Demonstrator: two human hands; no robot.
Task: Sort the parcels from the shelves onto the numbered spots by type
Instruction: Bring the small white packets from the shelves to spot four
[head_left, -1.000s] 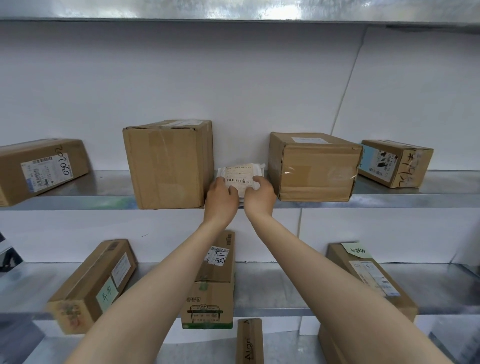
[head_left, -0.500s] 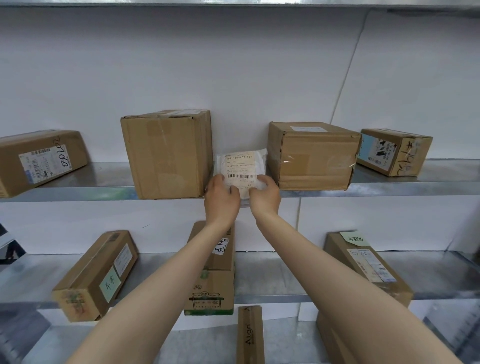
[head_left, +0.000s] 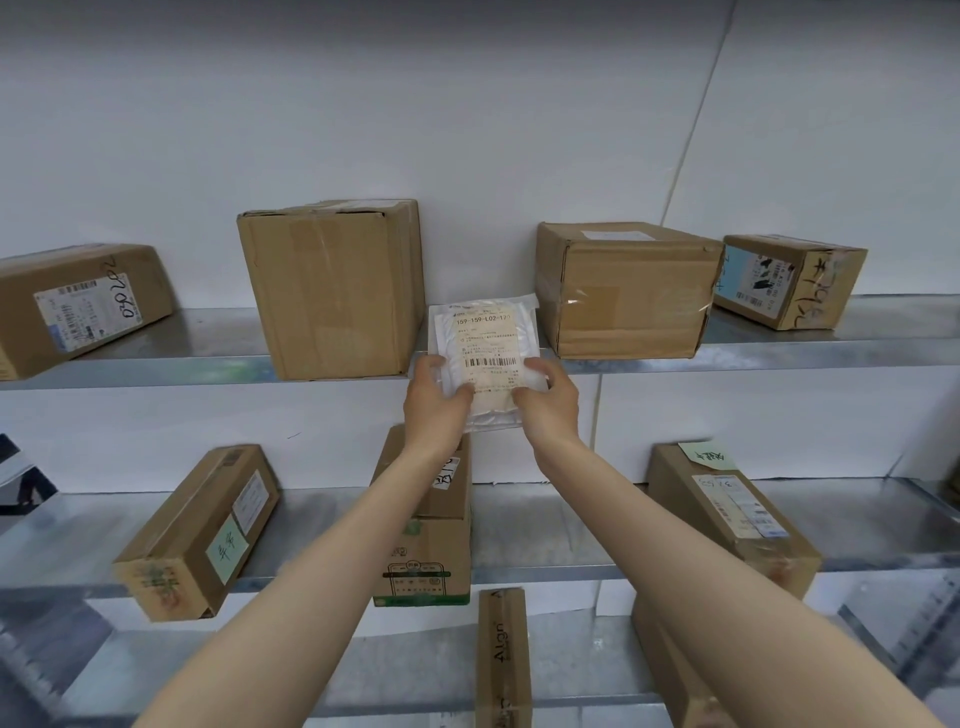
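Both hands are up at the upper shelf, and both have hold of one flat white packet. The left hand grips its lower left corner, thumb across the front and fingers tucked behind. The right hand takes the lower right corner the same way, thumb curled over the edge.

The packet stands nearly upright at the shelf's front edge, in the gap between the tall box on its left and the wide box on its right. Its bottom part hangs out past the shelf lip. Whether it touches the shelf, I cannot tell. Its printed label faces the camera, barcode showing, with a code beginning 159-159-L02 along the top.

Further along that shelf, a labelled box lies at the far left and a small box with handwriting sits at the far right.

On the lower shelf, a long box with a green note lies at an angle on the left. A green-printed box sits in the middle behind the left forearm, and another box is on the right. Below that, a narrow box stands on end.
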